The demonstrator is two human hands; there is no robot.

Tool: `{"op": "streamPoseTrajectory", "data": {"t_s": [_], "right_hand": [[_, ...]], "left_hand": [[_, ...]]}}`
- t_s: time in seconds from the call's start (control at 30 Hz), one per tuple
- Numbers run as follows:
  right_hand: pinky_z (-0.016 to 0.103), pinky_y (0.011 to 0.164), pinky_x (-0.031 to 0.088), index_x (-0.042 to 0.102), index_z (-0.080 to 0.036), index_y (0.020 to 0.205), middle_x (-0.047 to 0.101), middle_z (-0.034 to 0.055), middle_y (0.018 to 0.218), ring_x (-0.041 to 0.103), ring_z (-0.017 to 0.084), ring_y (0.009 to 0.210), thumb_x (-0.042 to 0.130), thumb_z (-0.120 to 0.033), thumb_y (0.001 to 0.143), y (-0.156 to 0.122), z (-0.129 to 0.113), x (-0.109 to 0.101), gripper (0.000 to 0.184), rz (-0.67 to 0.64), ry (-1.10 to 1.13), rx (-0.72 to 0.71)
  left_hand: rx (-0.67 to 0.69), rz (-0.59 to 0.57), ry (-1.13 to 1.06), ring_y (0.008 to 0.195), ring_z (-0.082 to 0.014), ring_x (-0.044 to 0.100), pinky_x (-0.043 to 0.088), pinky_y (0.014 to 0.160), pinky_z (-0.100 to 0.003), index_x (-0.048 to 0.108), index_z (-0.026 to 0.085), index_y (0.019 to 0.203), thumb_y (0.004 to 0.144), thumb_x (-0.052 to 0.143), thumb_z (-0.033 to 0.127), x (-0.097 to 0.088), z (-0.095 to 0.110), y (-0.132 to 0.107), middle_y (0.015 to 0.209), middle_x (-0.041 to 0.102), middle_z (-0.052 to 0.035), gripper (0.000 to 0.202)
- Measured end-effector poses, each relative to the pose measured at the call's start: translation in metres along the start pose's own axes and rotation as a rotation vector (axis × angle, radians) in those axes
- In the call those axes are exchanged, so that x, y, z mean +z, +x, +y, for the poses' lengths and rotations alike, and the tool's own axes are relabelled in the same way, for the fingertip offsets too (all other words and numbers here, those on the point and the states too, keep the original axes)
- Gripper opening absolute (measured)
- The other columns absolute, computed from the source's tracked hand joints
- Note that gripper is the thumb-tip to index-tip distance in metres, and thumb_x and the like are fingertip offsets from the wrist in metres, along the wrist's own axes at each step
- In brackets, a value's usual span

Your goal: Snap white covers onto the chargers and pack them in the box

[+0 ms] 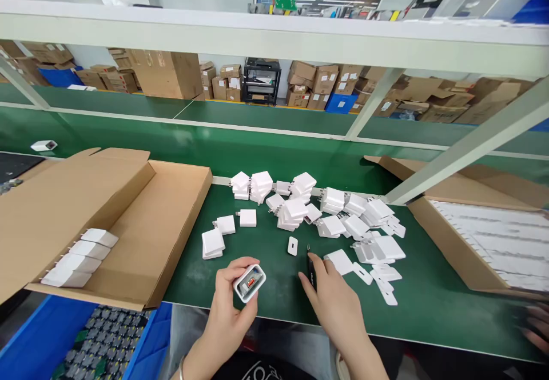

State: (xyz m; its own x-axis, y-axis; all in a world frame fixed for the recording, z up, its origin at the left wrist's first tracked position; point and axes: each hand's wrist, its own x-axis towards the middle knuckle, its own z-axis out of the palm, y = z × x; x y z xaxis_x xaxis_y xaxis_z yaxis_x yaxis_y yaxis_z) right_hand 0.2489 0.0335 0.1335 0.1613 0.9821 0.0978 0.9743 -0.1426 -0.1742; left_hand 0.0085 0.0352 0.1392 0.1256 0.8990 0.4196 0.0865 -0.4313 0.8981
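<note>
Left hand (225,311) grips charger shell (249,282), open end up | right hand (337,306) fingers pinch dark tool (310,263) | best kept: shell level, steady.

Green bench (429,311): white charger shells (295,208) heaped mid-frame, flat covers (381,271) lower right, cardboard box (141,237) at left.

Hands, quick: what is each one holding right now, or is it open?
Left hand: closed, fingers around a white charger, its open end facing up.
Right hand: closed, fingers pinching a dark tool.
</note>
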Motion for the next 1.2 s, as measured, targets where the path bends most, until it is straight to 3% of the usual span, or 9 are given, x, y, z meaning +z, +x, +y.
{"op": "streamPoseTrajectory", "data": {"t_s": [0.13, 0.3, 0.4, 0.57, 0.67, 0.73, 0.83, 1.0, 1.2], "right_hand": [[0.030, 0.046, 0.029, 0.058, -0.020, 0.144, 0.070, 0.0149, 0.113, 0.067, 0.025, 0.070, 0.041, -0.039, 0.105, -0.002, 0.011, 0.019, 0.046, 0.043, 0.003, -0.072], [0.031, 0.051, 0.034, 0.068, -0.023, 0.133, 0.073, 0.0090, 0.092, 0.060, 0.021, 0.058, 0.041, -0.032, 0.102, 0.014, 0.007, 0.018, 0.042, 0.080, 0.192, -0.026], [0.033, 0.058, 0.046, 0.075, -0.023, 0.115, 0.074, 0.0073, 0.087, 0.062, 0.019, 0.061, 0.048, -0.039, 0.102, 0.006, 0.004, -0.002, 0.035, 0.087, 0.569, 0.054], [0.037, 0.082, 0.060, 0.071, -0.021, 0.122, 0.077, 0.0108, 0.103, 0.074, 0.023, 0.092, 0.060, -0.043, 0.102, -0.011, -0.011, -0.031, 0.031, 0.174, 1.315, 0.150], [0.027, 0.070, 0.056, 0.071, -0.023, 0.115, 0.070, 0.0020, 0.078, 0.068, 0.015, 0.073, 0.075, -0.031, 0.095, -0.017, -0.028, -0.036, 0.022, 0.279, 1.465, 0.126], [0.024, 0.062, 0.051, 0.073, -0.021, 0.105, 0.063, -0.0004, 0.070, 0.059, 0.011, 0.061, 0.070, -0.029, 0.099, -0.023, -0.041, -0.039, 0.010, 0.394, 1.516, 0.082], [0.028, 0.063, 0.054, 0.077, -0.021, 0.105, 0.070, 0.0069, 0.092, 0.061, 0.013, 0.067, 0.055, -0.031, 0.107, -0.036, -0.059, -0.048, 0.024, 0.488, 1.494, -0.025], [0.046, 0.087, 0.059, 0.072, -0.026, 0.119, 0.065, 0.0074, 0.090, 0.063, 0.021, 0.087, 0.049, -0.025, 0.108, -0.044, -0.079, -0.070, 0.026, 0.327, 1.378, -0.272], [0.041, 0.083, 0.058, 0.068, -0.027, 0.117, 0.060, 0.0049, 0.085, 0.055, 0.019, 0.081, 0.047, -0.021, 0.108, -0.040, -0.084, -0.074, 0.024, 0.303, 1.323, -0.413]], "left_hand": [[0.008, 0.001, -0.089, 0.120, -0.0223, 0.064, 0.059, 0.086, -0.034, 0.041, 0.025, 0.125, 0.102, 0.048, 0.010, 0.001, 0.010, 0.000, 0.132, 0.060, -0.0153, 0.029], [-0.092, 0.044, -0.019, 0.118, -0.0213, 0.067, 0.057, 0.090, -0.032, 0.048, 0.025, 0.127, 0.105, 0.051, 0.019, 0.001, 0.018, -0.003, 0.131, 0.062, -0.0125, 0.023], [-0.112, 0.033, 0.014, 0.116, -0.0205, 0.069, 0.058, 0.086, -0.029, 0.050, 0.025, 0.129, 0.105, 0.053, 0.020, -0.001, 0.019, -0.004, 0.132, 0.063, -0.0118, 0.025], [-0.087, 0.003, 0.014, 0.117, -0.0188, 0.069, 0.059, 0.089, -0.027, 0.048, 0.027, 0.132, 0.103, 0.053, 0.016, -0.001, 0.022, -0.004, 0.132, 0.063, -0.0098, 0.031], [-0.028, 0.010, 0.060, 0.121, -0.0207, 0.067, 0.058, 0.092, -0.031, 0.048, 0.026, 0.130, 0.100, 0.055, 0.013, 0.000, 0.027, -0.003, 0.131, 0.064, -0.0103, 0.033], [0.044, 0.010, 0.095, 0.120, -0.0220, 0.066, 0.058, 0.092, -0.033, 0.047, 0.026, 0.130, 0.098, 0.056, 0.011, 0.001, 0.031, -0.001, 0.128, 0.064, -0.0106, 0.037], [0.126, -0.007, 0.105, 0.113, -0.0217, 0.067, 0.057, 0.088, -0.035, 0.046, 0.026, 0.131, 0.095, 0.055, 0.007, 0.001, 0.038, 0.001, 0.124, 0.066, -0.0103, 0.041], [0.149, -0.046, 0.113, 0.108, -0.0218, 0.067, 0.059, 0.085, -0.037, 0.047, 0.026, 0.133, 0.092, 0.056, 0.004, 0.003, 0.043, 0.004, 0.122, 0.066, -0.0104, 0.047], [0.182, -0.054, 0.115, 0.108, -0.0215, 0.067, 0.060, 0.086, -0.037, 0.047, 0.025, 0.134, 0.091, 0.056, 0.002, 0.003, 0.043, 0.004, 0.120, 0.066, -0.0105, 0.049]]}}
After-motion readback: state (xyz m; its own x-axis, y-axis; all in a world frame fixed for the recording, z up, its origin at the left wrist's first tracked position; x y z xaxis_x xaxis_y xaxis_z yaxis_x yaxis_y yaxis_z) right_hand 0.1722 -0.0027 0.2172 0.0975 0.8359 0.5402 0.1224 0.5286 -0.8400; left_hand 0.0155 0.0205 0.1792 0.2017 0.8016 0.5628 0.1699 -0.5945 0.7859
